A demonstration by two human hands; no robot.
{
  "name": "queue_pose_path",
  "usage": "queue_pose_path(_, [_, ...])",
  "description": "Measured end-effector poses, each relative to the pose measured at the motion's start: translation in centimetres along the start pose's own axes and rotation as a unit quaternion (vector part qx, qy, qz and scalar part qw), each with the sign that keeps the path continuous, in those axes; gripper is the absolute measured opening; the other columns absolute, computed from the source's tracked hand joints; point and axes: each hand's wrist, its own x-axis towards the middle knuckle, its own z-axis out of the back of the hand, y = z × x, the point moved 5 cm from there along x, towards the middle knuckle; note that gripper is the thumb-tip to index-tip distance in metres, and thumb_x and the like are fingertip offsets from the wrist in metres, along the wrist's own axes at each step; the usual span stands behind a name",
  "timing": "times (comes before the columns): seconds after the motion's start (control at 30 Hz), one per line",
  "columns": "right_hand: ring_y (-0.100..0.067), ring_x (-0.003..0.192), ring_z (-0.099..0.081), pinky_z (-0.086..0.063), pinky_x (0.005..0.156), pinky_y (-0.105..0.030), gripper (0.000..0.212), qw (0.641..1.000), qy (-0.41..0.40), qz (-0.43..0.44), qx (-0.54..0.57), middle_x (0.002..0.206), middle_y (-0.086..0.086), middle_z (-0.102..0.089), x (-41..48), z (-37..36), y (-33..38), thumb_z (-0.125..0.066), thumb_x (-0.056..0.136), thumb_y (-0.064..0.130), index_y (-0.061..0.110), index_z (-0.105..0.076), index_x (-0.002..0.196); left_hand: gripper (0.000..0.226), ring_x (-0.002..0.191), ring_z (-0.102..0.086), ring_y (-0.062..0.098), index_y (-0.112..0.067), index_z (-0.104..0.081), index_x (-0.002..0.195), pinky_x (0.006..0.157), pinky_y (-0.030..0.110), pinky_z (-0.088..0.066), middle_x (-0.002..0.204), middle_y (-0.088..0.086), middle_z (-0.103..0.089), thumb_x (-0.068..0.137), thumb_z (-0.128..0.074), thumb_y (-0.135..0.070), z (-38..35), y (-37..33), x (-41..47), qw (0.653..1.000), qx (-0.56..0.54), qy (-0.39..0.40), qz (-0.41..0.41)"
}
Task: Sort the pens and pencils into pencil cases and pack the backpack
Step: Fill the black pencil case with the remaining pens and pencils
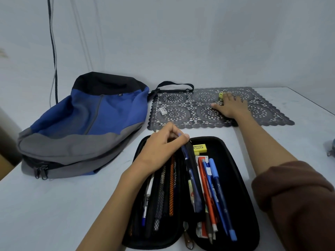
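Observation:
A black pencil case (233, 187) lies open at the table's front, with several pens and pencils in both halves and a yellow eraser (200, 148) near its top. My left hand (161, 151) pinches the upper end of a dark blue pen (192, 176) that lies along the case's middle divider. My right hand (229, 105) reaches out over the black lace mat (262, 113), fingers straight, touching a small yellow object (221, 95). A white eraser (163, 110) lies on the mat's left part. The blue, grey and black backpack (85, 127) lies on its side at the left.
The white table (54, 205) meets a plain wall at the back. Dark cables (53, 51) hang down the wall behind the backpack. The backpack's black strap (174, 84) loops onto the mat's far edge. A blurred greyish object (330, 147) sits at the right edge.

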Motion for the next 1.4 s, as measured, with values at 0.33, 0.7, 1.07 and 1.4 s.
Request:
queue_pose_path(0.33, [-0.037, 0.124, -0.048, -0.041, 0.101, -0.051, 0.057, 0.993, -0.100, -0.016, 0.067, 0.129, -0.018, -0.058, 1.6, 1.4, -0.4, -0.046, 0.094, 0.057, 0.007, -0.060, 0.118, 0.029, 0.089, -0.064, 0.016, -0.019, -0.059, 0.092, 0.089, 0.043, -0.046, 0.088, -0.005, -0.071, 0.086, -0.058, -0.047, 0.0, -0.2, 0.1, 1.000, 0.008, 0.001, -0.017])
queue_pose_path(0.7, [-0.026, 0.072, -0.058, -0.042, 0.058, -0.029, 0.008, 0.986, -0.134, 0.009, 0.097, 0.074, -0.012, -0.059, -2.4, 3.5, 1.1, -0.065, 0.078, 0.004, 0.002, -0.058, 0.076, 0.021, 0.087, -0.064, 0.018, -0.017, -0.059, 0.091, 0.087, 0.040, -0.046, 0.085, -0.004, -0.071, 0.092, -0.061, -0.038, 0.0, -0.1, 0.1, 1.000, 0.006, -0.007, -0.010])
queue_pose_path(1.07, [-0.026, 0.070, -0.072, -0.061, 0.072, -0.035, 0.024, 0.942, 0.245, 0.176, 0.150, 0.080, -0.012, -0.074, -16.3, 7.6, 8.4, -0.079, 0.075, 0.004, -0.001, -0.070, 0.096, 0.023, 0.088, -0.064, 0.016, -0.021, -0.059, 0.087, 0.090, 0.041, -0.045, 0.084, -0.004, -0.071, 0.090, -0.061, -0.044, -0.1, 0.0, -0.2, 1.000, 0.000, -0.016, -0.004])
queue_pose_path(1.4, [-0.025, 0.069, -0.071, -0.058, 0.058, -0.032, 0.018, 0.969, 0.190, 0.158, 0.003, 0.084, -0.015, -0.071, -16.7, 6.6, 9.2, -0.077, 0.080, 0.014, 0.003, -0.068, 0.089, 0.020, 0.081, -0.063, 0.011, -0.020, -0.059, 0.088, 0.085, 0.036, -0.046, 0.077, -0.009, -0.070, 0.092, -0.061, -0.040, 0.0, 0.1, 0.0, 1.000, 0.001, -0.025, -0.015])
